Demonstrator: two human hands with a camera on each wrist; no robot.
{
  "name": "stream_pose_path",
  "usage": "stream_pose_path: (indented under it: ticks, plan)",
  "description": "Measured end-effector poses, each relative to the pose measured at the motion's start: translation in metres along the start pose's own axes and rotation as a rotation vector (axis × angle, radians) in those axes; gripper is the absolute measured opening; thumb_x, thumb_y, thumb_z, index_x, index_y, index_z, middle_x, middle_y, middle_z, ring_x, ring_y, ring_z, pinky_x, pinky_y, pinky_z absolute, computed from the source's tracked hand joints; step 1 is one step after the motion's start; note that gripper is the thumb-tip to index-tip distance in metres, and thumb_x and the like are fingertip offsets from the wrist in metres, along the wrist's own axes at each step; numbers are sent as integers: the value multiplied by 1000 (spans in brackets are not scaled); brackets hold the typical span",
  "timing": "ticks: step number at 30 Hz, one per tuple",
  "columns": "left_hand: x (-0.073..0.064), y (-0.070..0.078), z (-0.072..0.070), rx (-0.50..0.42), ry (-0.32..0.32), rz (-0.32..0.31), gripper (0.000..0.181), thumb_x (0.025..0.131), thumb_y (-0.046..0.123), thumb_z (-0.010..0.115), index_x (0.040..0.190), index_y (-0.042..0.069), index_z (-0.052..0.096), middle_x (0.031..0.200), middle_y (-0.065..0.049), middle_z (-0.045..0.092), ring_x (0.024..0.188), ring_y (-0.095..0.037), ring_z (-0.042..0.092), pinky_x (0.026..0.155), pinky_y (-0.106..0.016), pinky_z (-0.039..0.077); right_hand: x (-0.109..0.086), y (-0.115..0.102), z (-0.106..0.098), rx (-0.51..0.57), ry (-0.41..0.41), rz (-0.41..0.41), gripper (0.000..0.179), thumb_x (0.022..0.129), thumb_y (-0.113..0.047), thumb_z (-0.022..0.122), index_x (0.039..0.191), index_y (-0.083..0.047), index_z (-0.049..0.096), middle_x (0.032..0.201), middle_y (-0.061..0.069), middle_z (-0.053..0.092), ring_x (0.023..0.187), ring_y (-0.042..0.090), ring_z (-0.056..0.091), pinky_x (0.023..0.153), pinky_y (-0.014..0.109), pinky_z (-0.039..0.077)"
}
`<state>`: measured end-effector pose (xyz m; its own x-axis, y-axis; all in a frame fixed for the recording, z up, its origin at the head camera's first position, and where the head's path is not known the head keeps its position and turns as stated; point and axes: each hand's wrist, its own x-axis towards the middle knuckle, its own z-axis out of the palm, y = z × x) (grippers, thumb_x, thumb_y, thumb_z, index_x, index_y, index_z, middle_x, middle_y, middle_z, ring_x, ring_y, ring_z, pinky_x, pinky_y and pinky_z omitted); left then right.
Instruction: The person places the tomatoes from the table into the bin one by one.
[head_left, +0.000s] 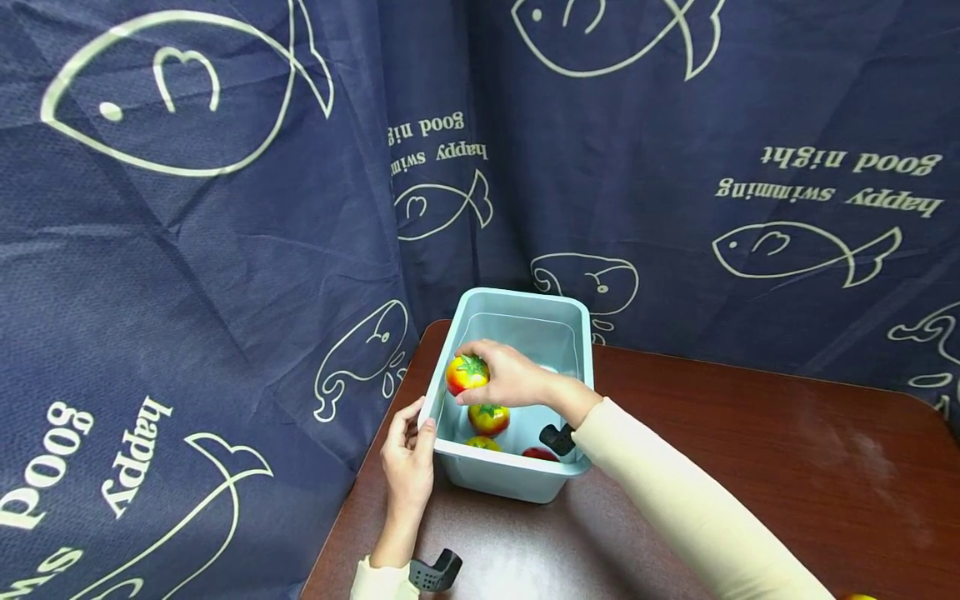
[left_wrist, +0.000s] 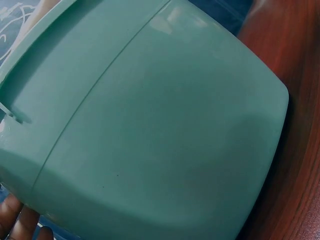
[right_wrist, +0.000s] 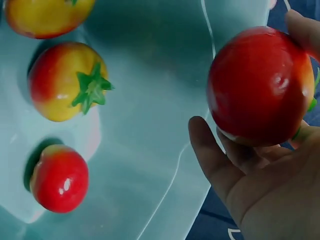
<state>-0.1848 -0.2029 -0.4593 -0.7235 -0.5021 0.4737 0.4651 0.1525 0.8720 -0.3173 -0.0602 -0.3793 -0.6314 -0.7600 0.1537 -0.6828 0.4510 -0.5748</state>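
Note:
A light blue-green plastic bin [head_left: 510, 483] stands on the table. My right hand [head_left: 517, 377] reaches in over it and grips a red-and-yellow toy tomato [head_left: 463, 377] with a green leafy top. In the right wrist view that tomato's red underside [right_wrist: 260, 85] shows between thumb and fingers. Below it in the bin lie another yellow-red tomato [head_left: 489, 421], a partly hidden yellow one [head_left: 482, 443] and a smaller red fruit [right_wrist: 60, 177]. My left hand [head_left: 408, 458] holds the bin's near left corner by the rim; its fingertips [left_wrist: 22, 225] show beside the outer wall in the left wrist view.
The dark red-brown table [head_left: 750, 433] stretches to the right of the bin. A blue curtain [head_left: 225, 250] with white fish prints hangs along the left and back. At the bottom right edge, part of a yellow-orange thing [head_left: 858, 597] shows.

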Motion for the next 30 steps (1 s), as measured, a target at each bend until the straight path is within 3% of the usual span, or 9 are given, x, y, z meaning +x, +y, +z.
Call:
stream_pose_path:
  ticks: [7,15,24,30]
  plan:
    - [0,1,3,2,-6,-1,30,86,-13,57,116,-16,59,106,-34,64,81,-2,57,67,-13,47,-5,-1,3,3,-83,0,65,80,-33,79,132,-5,54,121,10,60,102,21,57,86,30,51]
    - [-1,3,3,13,-8,0,31,86,-13,57,116,-16,59,103,-34,64,80,-2,57,67,-13,47,-11,0,2,38,-101,-10,63,82,-33,77,135,-6,53,128,10,58,110,24,57,85,34,52]
    - [-2,3,2,9,10,-3,30,86,-13,58,116,-17,59,104,-35,63,81,-3,58,67,-11,46,-24,-2,-16,77,-32,-41,51,84,-28,75,128,-9,60,123,4,62,106,22,59,86,38,54]
    - [-3,4,3,20,20,-18,30,86,-13,59,116,-17,59,107,-33,64,82,-5,58,68,-11,46,-41,4,-35,74,24,-39,47,83,-25,77,126,-9,62,122,4,63,105,21,59,85,31,53]
